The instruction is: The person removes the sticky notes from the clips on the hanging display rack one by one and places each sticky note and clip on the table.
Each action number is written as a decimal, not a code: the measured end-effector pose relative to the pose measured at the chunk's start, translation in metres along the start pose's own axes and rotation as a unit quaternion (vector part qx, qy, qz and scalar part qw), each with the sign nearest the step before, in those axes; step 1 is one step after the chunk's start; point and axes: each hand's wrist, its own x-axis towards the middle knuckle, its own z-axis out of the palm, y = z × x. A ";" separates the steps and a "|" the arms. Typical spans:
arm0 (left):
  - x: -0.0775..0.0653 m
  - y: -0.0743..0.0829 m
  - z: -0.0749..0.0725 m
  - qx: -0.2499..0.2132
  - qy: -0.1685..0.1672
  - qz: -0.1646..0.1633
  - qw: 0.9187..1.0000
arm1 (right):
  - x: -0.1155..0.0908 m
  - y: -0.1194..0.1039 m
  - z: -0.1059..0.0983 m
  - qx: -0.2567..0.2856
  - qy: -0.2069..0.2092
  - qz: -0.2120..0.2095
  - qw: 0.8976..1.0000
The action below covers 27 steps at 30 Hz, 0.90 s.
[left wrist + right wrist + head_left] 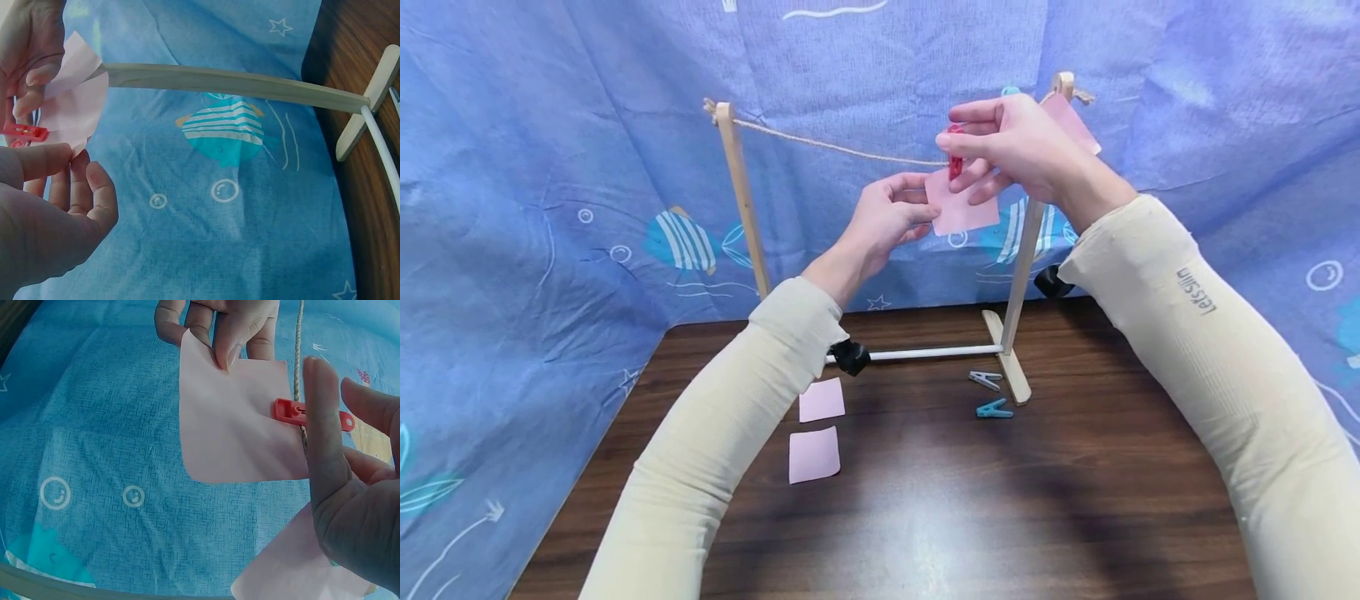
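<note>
My left hand (887, 212) pinches the left edge of a square pink paper (962, 212), level with a rope (842, 147) strung between two wooden posts. At the paper's upper edge is a red clothespin (955, 158). My right hand (1022, 146) holds this clothespin between thumb and fingers, partly hiding it. In the right wrist view, the clothespin (289, 411) lies across the rope (298, 350) and overlaps the paper (237, 425). Left thumb and fingers also show on the paper (75, 112) in the left wrist view.
Another pink paper (1071, 123) hangs near the right post (1028, 258). Two pink papers (822, 400) lie on the dark wooden table (910, 500). A grey clothespin (985, 380) and a blue clothespin (994, 409) lie near the stand's right foot (1011, 367). Blue cloth covers the back.
</note>
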 end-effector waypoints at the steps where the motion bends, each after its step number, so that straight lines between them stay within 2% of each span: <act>1: 0.000 0.000 0.000 -0.001 0.000 0.000 1.000 | 0.000 0.000 0.000 0.002 0.007 -0.002 1.000; 5: 0.000 -0.001 -0.002 0.001 0.002 0.001 1.000 | 0.000 0.001 0.000 -0.004 0.028 -0.008 1.000; 9: 0.000 0.001 -0.003 0.000 0.002 0.002 1.000 | -0.002 -0.001 -0.001 -0.032 0.037 -0.002 0.999; 18: -0.001 0.003 -0.002 0.000 0.005 0.001 1.000 | -0.005 -0.005 -0.005 -0.079 0.025 0.012 0.996; 27: -0.001 0.003 -0.002 0.004 0.003 0.003 1.000 | -0.011 -0.005 -0.010 -0.126 0.010 -0.004 0.992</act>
